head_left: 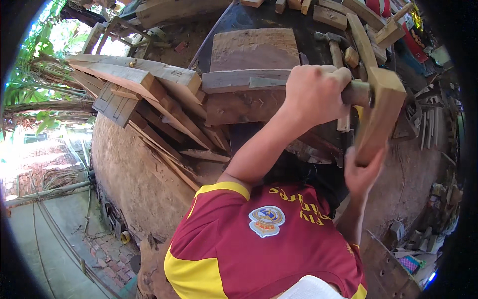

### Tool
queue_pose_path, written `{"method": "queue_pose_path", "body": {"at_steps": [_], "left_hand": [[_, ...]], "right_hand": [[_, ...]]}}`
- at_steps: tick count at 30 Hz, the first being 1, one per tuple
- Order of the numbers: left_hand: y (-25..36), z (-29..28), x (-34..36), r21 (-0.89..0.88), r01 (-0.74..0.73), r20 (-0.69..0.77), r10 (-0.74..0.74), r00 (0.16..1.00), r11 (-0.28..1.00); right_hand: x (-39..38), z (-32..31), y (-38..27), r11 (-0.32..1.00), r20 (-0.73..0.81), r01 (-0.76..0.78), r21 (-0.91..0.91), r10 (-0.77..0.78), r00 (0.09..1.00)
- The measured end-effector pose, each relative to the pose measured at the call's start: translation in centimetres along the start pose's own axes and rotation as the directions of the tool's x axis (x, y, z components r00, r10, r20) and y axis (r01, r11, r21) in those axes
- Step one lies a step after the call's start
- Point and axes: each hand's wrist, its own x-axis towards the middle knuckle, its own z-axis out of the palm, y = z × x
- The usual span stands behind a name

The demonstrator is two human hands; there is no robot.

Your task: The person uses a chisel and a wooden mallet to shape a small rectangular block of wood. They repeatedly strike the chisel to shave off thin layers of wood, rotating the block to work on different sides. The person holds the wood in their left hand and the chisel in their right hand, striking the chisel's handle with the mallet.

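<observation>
My left hand (316, 92) is closed around a short grey-brown cylindrical piece (359, 93) that meets the upper part of a squared wooden block (383, 114), held tilted at the right. My right hand (363, 169) grips the lower end of that block, slightly blurred. Behind my left hand, a rough board (254, 47) and a plank with a thin strip (229, 80) on it lie on the dark work surface (224, 22). Just beyond the held block are a hammer (336, 55) and a long wooden bar (356, 35).
Several long timbers (149, 84) lean at the left over a pale dirt surface (119, 169). Wood offcuts (328, 17) lie along the back. Scrap pieces (418, 236) are piled at the lower right. Plants (40, 74) and brick paving (40, 164) show at the far left.
</observation>
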Motion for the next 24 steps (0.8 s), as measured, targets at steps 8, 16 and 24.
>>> {"method": "queue_pose_path", "body": {"at_steps": [8,16,24], "left_hand": [[-0.5,0.9,0.0,0.023,-0.004,0.011,0.004,1.000,1.000],[-0.8,1.5,0.1,0.058,0.013,0.027,-0.015,1.000,0.998],[-0.9,1.5,0.4,0.074,0.047,0.016,-0.049,0.999,0.996]], "right_hand": [[1.8,0.0,-0.6,0.875,-0.245,-0.220,0.431,0.348,0.905],[1.4,-1.8,1.6,0.991,-0.011,-0.117,0.067,0.118,0.993],[-0.4,-1.8,2.1,0.938,0.176,0.150,-0.313,-0.098,0.980]]}}
